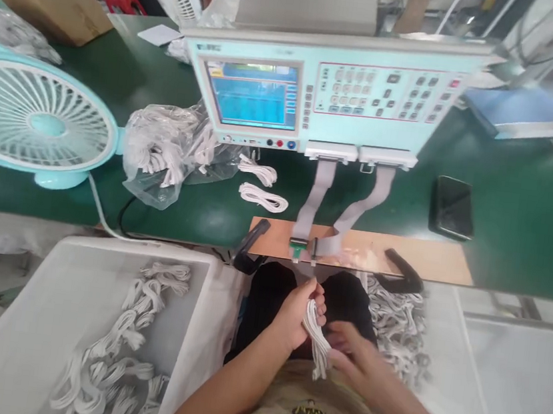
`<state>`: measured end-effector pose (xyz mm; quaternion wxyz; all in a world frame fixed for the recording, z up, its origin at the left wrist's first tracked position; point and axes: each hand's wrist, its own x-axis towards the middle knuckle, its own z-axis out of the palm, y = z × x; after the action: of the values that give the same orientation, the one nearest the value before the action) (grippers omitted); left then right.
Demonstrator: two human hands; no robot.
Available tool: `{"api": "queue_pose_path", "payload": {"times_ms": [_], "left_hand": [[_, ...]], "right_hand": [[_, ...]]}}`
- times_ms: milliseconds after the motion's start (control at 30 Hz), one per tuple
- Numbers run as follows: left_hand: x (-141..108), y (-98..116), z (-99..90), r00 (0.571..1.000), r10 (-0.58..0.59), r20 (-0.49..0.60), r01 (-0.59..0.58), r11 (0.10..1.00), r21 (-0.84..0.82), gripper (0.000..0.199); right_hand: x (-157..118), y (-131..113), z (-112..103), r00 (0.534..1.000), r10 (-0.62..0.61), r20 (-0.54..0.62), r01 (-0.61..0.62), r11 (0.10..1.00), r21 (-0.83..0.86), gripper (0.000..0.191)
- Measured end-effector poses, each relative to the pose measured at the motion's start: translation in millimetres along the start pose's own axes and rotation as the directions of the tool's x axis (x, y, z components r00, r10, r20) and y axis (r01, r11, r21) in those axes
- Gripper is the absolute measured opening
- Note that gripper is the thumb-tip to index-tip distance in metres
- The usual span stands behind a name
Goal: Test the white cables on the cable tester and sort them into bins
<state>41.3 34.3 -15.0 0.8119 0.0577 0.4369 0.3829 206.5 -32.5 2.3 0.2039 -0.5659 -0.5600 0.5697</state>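
Cable bundle (316,336) is hanging over the lap, off the near edge of the table (517,257). The left hand (296,311) is curling its fingers around the upper part; the right hand (356,356) is meeting the lower part, its pinch remaining unconfirmable. Loops are risking tangling if the left fingers loosen.
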Motion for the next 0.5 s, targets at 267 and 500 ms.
{"api": "queue_pose_path", "payload": {"times_ms": [267, 500], "left_hand": [[-44, -30, -38.8, 0.769, 0.482, 0.421, -0.52, 0.089, 0.849, 0.045], [-43, -43, -42.3, 0.553, 0.354, 0.754, -0.67, -0.349, 0.655, 0.018]], "right_hand": [[18, 7, 38, 0.992, 0.097, -0.081, -0.004, 0.666, 0.746, 0.042], [24, 28, 50, 0.991, 0.125, -0.045, -0.031, 0.542, 0.84, 0.045]]}}
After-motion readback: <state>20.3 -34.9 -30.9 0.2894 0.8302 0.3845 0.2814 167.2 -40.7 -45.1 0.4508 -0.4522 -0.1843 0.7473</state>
